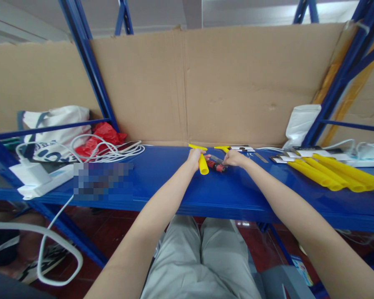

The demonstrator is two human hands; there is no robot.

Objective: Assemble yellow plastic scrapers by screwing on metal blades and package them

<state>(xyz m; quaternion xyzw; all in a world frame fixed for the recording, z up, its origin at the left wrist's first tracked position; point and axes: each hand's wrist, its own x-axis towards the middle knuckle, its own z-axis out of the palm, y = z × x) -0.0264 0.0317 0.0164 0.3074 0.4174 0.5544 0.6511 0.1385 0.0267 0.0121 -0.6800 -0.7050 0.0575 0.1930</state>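
Note:
My left hand point(193, 159) is closed around a yellow T-shaped tool point(203, 165). Its hollow round handle end points toward me, and a flat crosspiece shows beyond the fingers. My right hand point(234, 158) is closed in a pinch beside a red and black hand tool point(217, 166) lying between the hands. What the right fingertips hold is hidden. Just behind that hand is another yellow piece point(222, 148), with a white and dark strip point(241, 148) next to it.
Several yellow tube-handled tools point(330, 176) with white ends lie right on the blue shelf point(162, 182). A white pouch point(302, 124) leans by the post. Left are coiled white cable point(112, 151), a red plastic bag point(107, 133), a cloth bag point(62, 133) and a power strip point(45, 185). Cardboard point(237, 83) stands behind.

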